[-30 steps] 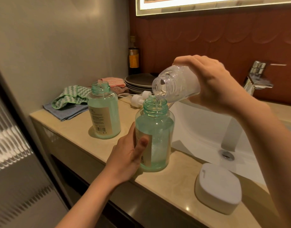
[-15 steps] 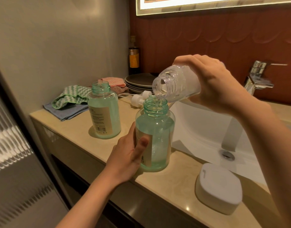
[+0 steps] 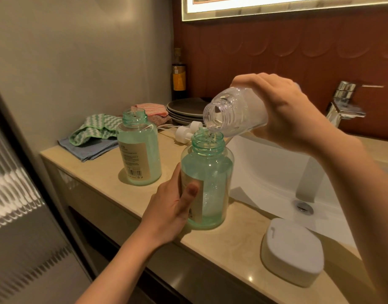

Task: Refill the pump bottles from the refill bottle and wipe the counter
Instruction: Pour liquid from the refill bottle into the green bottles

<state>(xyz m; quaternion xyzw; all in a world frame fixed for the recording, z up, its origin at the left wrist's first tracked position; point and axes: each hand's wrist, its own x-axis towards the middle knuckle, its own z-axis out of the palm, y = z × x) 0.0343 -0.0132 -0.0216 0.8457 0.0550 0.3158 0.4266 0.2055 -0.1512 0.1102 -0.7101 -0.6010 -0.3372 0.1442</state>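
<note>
On the counter [image 3: 232,249], two pump bottles [image 3: 138,150] [image 3: 212,172]

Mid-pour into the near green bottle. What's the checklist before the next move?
1. Mouth of refill bottle over neck of near green bottle: ok.
2. The left hand grips near green bottle, base on counter: ok.
3. The right hand grips refill bottle firmly: ok.
4. Fill level in near green bottle: cannot tell.
5. The far green bottle upright, uncapped, apart from both hands: ok.
6. The pump heads off, lying on counter behind: ok.
</note>
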